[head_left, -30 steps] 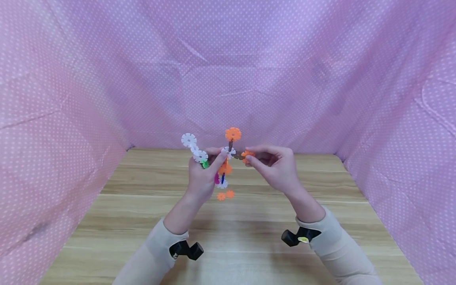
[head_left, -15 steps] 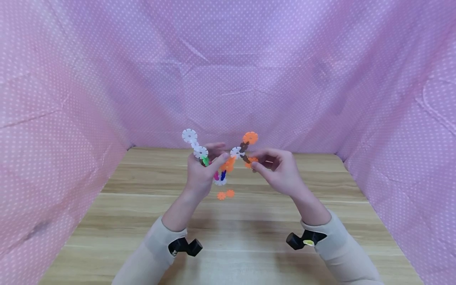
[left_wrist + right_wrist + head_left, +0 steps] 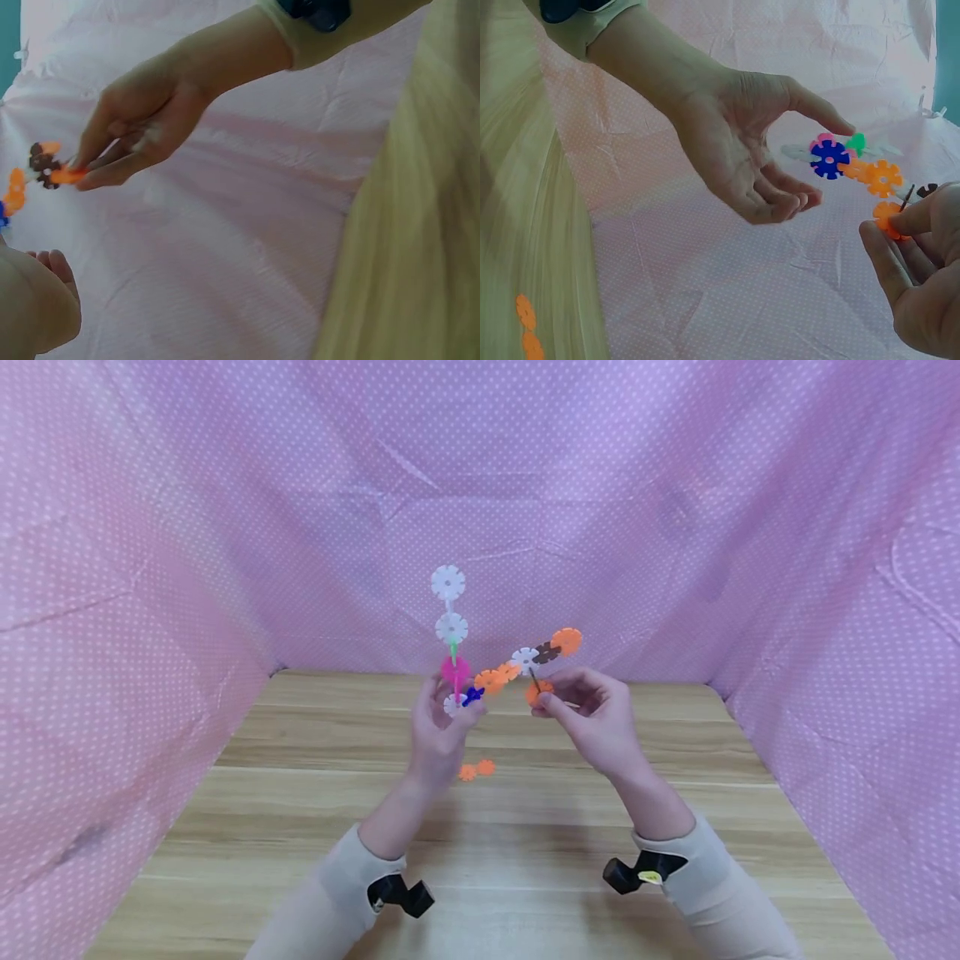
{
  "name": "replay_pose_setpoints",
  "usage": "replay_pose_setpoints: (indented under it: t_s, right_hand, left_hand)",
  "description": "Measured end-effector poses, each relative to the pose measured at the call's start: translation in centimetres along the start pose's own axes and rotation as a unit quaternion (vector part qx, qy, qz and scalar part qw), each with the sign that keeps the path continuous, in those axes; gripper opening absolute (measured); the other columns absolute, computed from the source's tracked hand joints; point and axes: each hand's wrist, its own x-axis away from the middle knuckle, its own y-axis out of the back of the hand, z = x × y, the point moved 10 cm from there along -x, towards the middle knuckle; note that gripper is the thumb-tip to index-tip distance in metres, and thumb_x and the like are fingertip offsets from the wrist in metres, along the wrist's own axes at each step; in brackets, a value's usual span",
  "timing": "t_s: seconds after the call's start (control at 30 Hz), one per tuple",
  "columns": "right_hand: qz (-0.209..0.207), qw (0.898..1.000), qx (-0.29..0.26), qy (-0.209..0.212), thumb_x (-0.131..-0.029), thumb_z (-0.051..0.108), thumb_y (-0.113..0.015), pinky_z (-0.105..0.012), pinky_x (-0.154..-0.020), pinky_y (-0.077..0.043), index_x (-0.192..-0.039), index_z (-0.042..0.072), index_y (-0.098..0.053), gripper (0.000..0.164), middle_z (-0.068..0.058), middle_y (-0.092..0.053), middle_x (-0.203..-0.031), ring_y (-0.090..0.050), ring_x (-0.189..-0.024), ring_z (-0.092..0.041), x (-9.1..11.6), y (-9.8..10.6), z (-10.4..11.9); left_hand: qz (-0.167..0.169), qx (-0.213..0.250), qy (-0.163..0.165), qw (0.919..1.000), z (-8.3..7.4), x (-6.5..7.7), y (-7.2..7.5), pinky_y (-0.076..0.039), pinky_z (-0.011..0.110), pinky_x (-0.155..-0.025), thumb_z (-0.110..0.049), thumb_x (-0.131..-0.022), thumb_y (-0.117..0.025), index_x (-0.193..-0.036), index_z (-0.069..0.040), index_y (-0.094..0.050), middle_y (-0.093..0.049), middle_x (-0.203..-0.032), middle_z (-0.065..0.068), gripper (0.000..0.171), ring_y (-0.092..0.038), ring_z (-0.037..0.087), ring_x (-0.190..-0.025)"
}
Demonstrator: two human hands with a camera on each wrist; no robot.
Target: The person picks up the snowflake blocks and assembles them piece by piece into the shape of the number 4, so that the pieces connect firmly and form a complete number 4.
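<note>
A chain of notched plastic discs, interlocking snowflake building pieces, hangs in the air between both hands. My right hand (image 3: pixel 603 727) pinches an orange disc (image 3: pixel 537 694) between thumb and fingers. A brown disc seen edge-on joins it to a white disc (image 3: pixel 526 661). From there a brown disc (image 3: pixel 547 652) and another orange disc (image 3: pixel 567 641) stick out up and right. Leftward run orange discs (image 3: pixel 491 681), a blue disc (image 3: pixel 829 160) and a white one, then pink (image 3: pixel 454 670), green and white discs (image 3: pixel 448 582) rise. Around the lower left bend, my left hand (image 3: pixel 437 743) has thumb and fingers apart.
Two loose orange discs (image 3: pixel 467 772) lie on the wooden table (image 3: pixel 510 877) below the hands. Pink dotted cloth (image 3: pixel 480 527) encloses the table at the back and sides. Both sleeved wrists carry black camera mounts (image 3: pixel 401 894).
The chain has turned and spread out, its white end swinging upward and its orange end going right. My left hand has loosened its hold; my right hand keeps pinching the orange disc.
</note>
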Motion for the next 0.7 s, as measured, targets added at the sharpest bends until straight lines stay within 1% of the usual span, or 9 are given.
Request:
replay_pose_setpoints:
  t_s: [0.07, 0.17, 0.2, 0.27, 0.37, 0.47, 0.53, 0.6, 0.7]
  right_hand:
    - [-0.005, 1.000, -0.015, 0.000, -0.090, -0.018, -0.071, -0.035, -0.076, -0.072, -0.107, -0.010, -0.069, 0.019, 0.002, -0.079, -0.095, -0.078, -0.082, -0.012, 0.0, -0.1, -0.1]
    - [-0.007, 0.999, -0.034, -0.001, -0.090, -0.018, -0.072, -0.036, -0.077, -0.072, -0.107, -0.003, -0.070, 0.023, 0.001, -0.078, -0.096, -0.078, -0.084, -0.013, 0.1, -0.4, -0.2]
    - [-0.006, 0.999, -0.037, 0.000, -0.090, -0.019, -0.071, -0.036, -0.078, -0.072, -0.107, -0.002, -0.070, 0.024, 0.001, -0.078, -0.096, -0.078, -0.084, -0.013, 0.1, -0.5, -0.3]
    - [-0.005, 0.999, -0.038, 0.001, -0.090, -0.019, -0.071, -0.035, -0.078, -0.072, -0.106, -0.001, -0.069, 0.025, 0.000, -0.077, -0.096, -0.077, -0.085, -0.013, 0.2, -0.7, -0.3]
    - [-0.006, 0.999, -0.039, -0.005, -0.090, -0.021, -0.069, -0.035, -0.078, -0.072, -0.105, 0.001, -0.068, 0.026, 0.000, -0.075, -0.097, -0.075, -0.087, -0.012, 0.5, -0.9, -0.6]
    - [-0.003, 0.999, -0.039, -0.018, -0.089, -0.021, -0.069, -0.037, -0.078, -0.072, -0.104, 0.002, -0.066, 0.027, 0.001, -0.072, -0.097, -0.076, -0.087, -0.012, 0.9, -1.3, -1.0]
    - [0.004, 0.999, -0.040, -0.028, -0.090, -0.020, -0.069, -0.038, -0.079, -0.072, -0.105, 0.000, -0.064, 0.025, 0.001, -0.072, -0.097, -0.077, -0.088, -0.012, 1.2, -1.7, -1.3]
    - [0.013, 0.999, -0.040, -0.031, -0.091, -0.020, -0.069, -0.038, -0.080, -0.072, -0.105, -0.005, -0.062, 0.022, 0.001, -0.071, -0.098, -0.078, -0.089, -0.012, 1.3, -2.2, -1.4]
    - [0.025, 0.998, -0.042, -0.025, -0.091, -0.019, -0.069, -0.038, -0.081, -0.072, -0.107, -0.014, -0.058, 0.020, 0.000, -0.071, -0.100, -0.078, -0.091, -0.012, 1.4, -2.8, -1.5]
  left_hand:
    - [0.002, 0.009, 0.018, 0.9998, 1.1, 0.6, -0.5, -0.061, 0.018, -0.088, 0.006, -0.088, -0.065, -0.127, -0.012, -0.056, -0.069, -0.105, -0.007, 0.044, -0.065, 0.008, -0.100]
    - [-0.007, 0.020, 0.060, 0.9980, 2.6, 1.3, -1.3, -0.060, 0.016, -0.088, 0.006, -0.090, -0.065, -0.117, -0.014, -0.060, -0.071, -0.101, -0.008, 0.034, -0.067, 0.007, -0.096]
    - [-0.013, 0.024, 0.070, 0.9972, 2.9, 1.4, -1.5, -0.061, 0.016, -0.086, 0.006, -0.091, -0.065, -0.114, -0.014, -0.063, -0.072, -0.100, -0.008, 0.031, -0.067, 0.007, -0.094]
    - [-0.023, 0.029, 0.080, 0.9961, 3.2, 1.4, -2.1, -0.060, 0.015, -0.082, 0.004, -0.092, -0.065, -0.109, -0.014, -0.067, -0.072, -0.100, -0.009, 0.025, -0.066, 0.006, -0.090]
    - [-0.036, 0.043, 0.071, 0.9959, 3.1, 1.0, -2.7, -0.060, 0.015, -0.080, 0.006, -0.094, -0.065, -0.109, -0.017, -0.069, -0.073, -0.103, -0.009, 0.028, -0.066, 0.006, -0.090]
    - [-0.051, 0.042, 0.048, 0.9966, 2.5, 0.6, -2.8, -0.062, 0.017, -0.085, 0.009, -0.094, -0.065, -0.113, -0.019, -0.068, -0.075, -0.105, -0.009, 0.034, -0.069, 0.007, -0.096]
    - [-0.067, 0.033, 0.038, 0.9965, 2.1, 0.4, -2.6, -0.064, 0.019, -0.092, 0.010, -0.094, -0.066, -0.116, -0.019, -0.067, -0.076, -0.107, -0.009, 0.037, -0.071, 0.007, -0.101]
    - [-0.082, 0.015, 0.036, 0.9958, 1.8, 0.3, -2.3, -0.064, 0.021, -0.099, 0.010, -0.093, -0.069, -0.118, -0.017, -0.068, -0.078, -0.108, -0.009, 0.037, -0.073, 0.007, -0.105]
    - [-0.100, -0.018, 0.052, 0.9935, 1.7, 0.2, -1.8, -0.065, 0.022, -0.098, 0.006, -0.094, -0.073, -0.118, -0.012, -0.069, -0.078, -0.106, -0.010, 0.031, -0.073, 0.006, -0.104]
